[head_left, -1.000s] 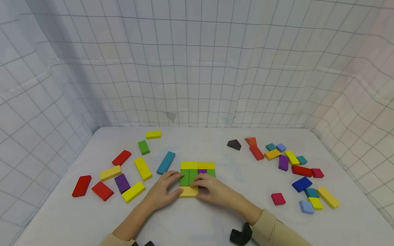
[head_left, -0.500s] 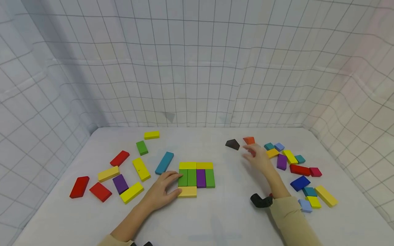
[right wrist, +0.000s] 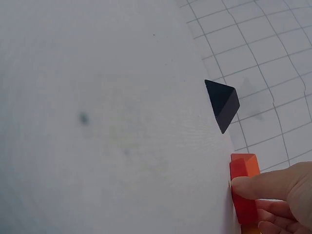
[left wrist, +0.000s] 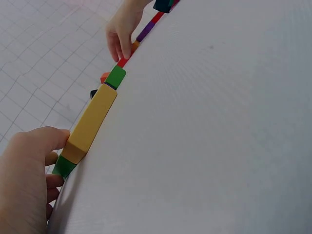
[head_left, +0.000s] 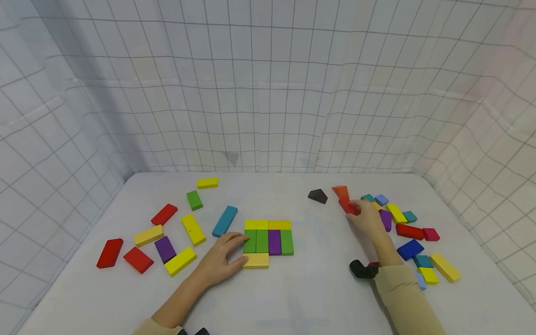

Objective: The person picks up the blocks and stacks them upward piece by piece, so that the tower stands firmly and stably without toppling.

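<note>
My right hand (head_left: 370, 221) pinches a red block (head_left: 344, 204) between thumb and fingers. In the right wrist view the thumb lies along the near face of that red block (right wrist: 246, 209), with an orange wedge (right wrist: 253, 163) right behind it. My left hand (head_left: 222, 260) rests at the left side of a flat block layout. Its thumb touches the end of a pale yellow block (left wrist: 92, 124), and its fingertips reach a green block (head_left: 250, 244). A purple block (head_left: 274, 243) stands among the green ones, below two yellow blocks (head_left: 256, 224).
Loose red, yellow, purple and green blocks lie to the left, with a blue block (head_left: 224, 221) near the layout. A dark angular block (head_left: 318, 196) sits beside the orange wedge. More blocks are scattered at right, including a dark blue block (head_left: 410, 250). White gridded cloth hangs behind.
My right hand has left the block layout, moved right and back, and taken hold of the red block. My left hand has stayed at the layout's left side.
</note>
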The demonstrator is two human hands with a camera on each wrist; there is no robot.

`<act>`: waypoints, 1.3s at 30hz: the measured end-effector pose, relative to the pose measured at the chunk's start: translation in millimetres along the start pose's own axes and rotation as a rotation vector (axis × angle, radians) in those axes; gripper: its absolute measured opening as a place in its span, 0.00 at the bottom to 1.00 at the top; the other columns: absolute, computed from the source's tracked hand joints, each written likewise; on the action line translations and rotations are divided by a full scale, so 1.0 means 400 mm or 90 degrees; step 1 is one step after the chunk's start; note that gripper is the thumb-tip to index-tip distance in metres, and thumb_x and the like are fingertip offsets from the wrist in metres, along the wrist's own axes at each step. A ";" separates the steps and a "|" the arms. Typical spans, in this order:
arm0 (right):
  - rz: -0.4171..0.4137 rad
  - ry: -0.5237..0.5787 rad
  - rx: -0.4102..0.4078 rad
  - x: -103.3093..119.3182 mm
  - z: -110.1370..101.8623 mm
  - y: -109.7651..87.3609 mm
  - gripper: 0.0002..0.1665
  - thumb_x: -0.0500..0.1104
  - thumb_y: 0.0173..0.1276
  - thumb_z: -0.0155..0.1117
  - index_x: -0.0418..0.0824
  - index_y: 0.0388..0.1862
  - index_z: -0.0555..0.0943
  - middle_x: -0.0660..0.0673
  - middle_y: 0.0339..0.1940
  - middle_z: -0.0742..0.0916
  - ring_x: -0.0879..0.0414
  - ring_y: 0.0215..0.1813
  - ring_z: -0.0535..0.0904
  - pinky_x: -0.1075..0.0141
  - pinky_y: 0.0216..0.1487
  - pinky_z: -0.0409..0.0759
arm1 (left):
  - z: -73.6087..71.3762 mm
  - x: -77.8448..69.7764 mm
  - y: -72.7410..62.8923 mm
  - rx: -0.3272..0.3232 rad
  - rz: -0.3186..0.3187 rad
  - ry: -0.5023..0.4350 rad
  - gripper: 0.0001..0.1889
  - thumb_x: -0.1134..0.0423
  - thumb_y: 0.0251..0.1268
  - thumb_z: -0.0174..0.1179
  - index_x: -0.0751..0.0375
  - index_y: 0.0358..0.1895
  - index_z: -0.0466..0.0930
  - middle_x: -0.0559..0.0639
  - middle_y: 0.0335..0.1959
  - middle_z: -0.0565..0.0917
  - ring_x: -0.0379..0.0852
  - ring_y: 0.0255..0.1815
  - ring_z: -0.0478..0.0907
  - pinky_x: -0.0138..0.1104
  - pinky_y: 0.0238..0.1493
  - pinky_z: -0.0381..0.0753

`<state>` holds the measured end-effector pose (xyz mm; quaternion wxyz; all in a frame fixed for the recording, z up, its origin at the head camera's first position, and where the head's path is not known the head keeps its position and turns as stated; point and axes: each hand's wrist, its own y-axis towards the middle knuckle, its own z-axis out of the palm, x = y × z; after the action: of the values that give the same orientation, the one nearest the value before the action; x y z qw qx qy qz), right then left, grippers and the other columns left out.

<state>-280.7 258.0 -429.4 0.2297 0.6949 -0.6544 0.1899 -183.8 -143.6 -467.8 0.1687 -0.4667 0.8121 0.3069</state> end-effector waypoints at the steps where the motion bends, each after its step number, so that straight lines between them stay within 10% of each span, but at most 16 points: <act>1: 0.001 0.002 0.000 0.000 0.000 0.001 0.25 0.38 0.62 0.62 0.32 0.58 0.72 0.30 0.54 0.75 0.38 0.55 0.70 0.46 0.55 0.70 | 0.000 0.001 0.000 0.000 -0.001 -0.001 0.24 0.53 0.55 0.62 0.54 0.57 0.74 0.50 0.55 0.73 0.48 0.57 0.69 0.47 0.57 0.70; 8: -0.072 0.033 -0.011 0.023 -0.003 -0.005 0.22 0.34 0.60 0.62 0.32 0.55 0.75 0.31 0.51 0.78 0.41 0.46 0.73 0.51 0.47 0.76 | 0.002 0.005 0.000 -0.006 0.005 -0.003 0.24 0.53 0.55 0.62 0.54 0.57 0.74 0.50 0.54 0.73 0.48 0.56 0.69 0.47 0.56 0.70; 17: -0.399 0.139 0.167 0.161 0.049 -0.093 0.21 0.32 0.56 0.65 0.39 0.51 0.79 0.44 0.47 0.81 0.54 0.45 0.75 0.65 0.42 0.79 | 0.005 0.004 -0.001 -0.017 0.013 0.006 0.24 0.53 0.55 0.62 0.54 0.56 0.75 0.50 0.54 0.74 0.49 0.56 0.69 0.48 0.55 0.71; 26: -0.432 0.104 0.337 0.243 0.120 -0.179 0.19 0.36 0.58 0.65 0.42 0.51 0.79 0.49 0.49 0.80 0.58 0.49 0.73 0.68 0.47 0.76 | 0.004 0.003 -0.002 -0.018 0.017 0.006 0.23 0.53 0.55 0.62 0.54 0.56 0.75 0.49 0.54 0.73 0.48 0.55 0.69 0.48 0.55 0.71; 39: -0.488 -0.024 0.258 0.264 0.149 -0.211 0.19 0.37 0.58 0.65 0.43 0.50 0.80 0.48 0.48 0.77 0.56 0.52 0.71 0.66 0.56 0.73 | 0.001 0.002 -0.001 -0.007 0.001 0.000 0.25 0.53 0.55 0.62 0.54 0.57 0.74 0.50 0.55 0.73 0.49 0.56 0.68 0.48 0.56 0.70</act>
<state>-191.4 140.5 -424.8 0.1307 0.9220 -0.3026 0.2029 -183.7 -144.2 -468.7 0.1657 -0.4669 0.8109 0.3115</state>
